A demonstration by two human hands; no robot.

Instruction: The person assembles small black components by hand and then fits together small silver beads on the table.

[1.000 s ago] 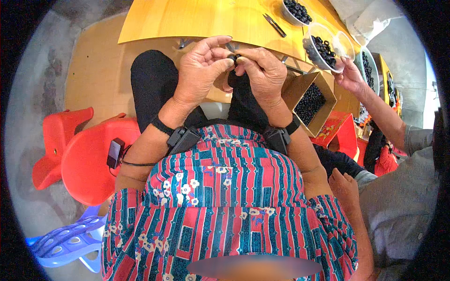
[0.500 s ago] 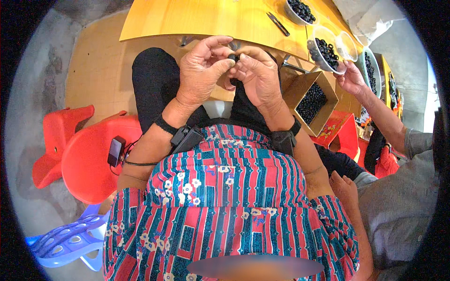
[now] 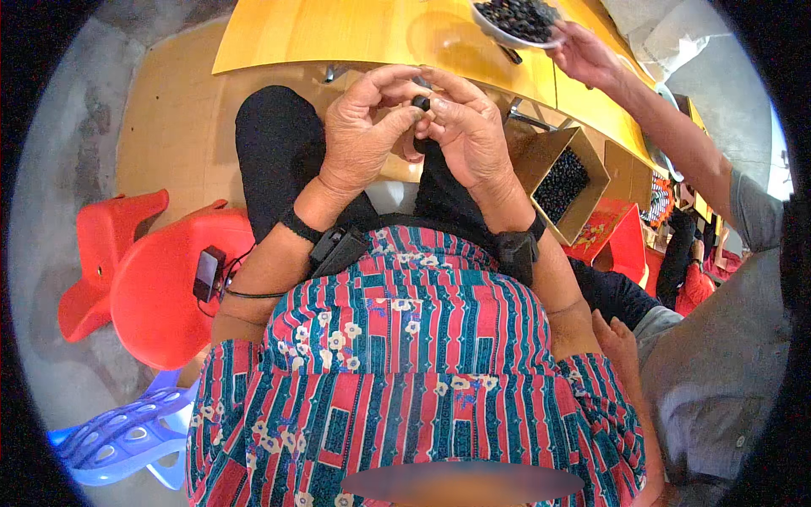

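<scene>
Bead (image 3: 421,103) is what I call the small dark piece, which sits between both hands, raised over the lap just in front of the yellow table (image 3: 355,34) edge. Around it I see a cardboard box (image 3: 564,182) of dark pieces to the right below the table, a bowl (image 3: 515,21) of the same pieces on the table with another person's hand (image 3: 587,55) at its rim, and a red chair (image 3: 165,283) on the left side. My left hand (image 3: 363,139) pinches the bead with thumb and curled fingers nearly closed; my right hand (image 3: 465,135) closes on it from the other side. The fingers cover most of the bead, so only a small black rounded part shows.
</scene>
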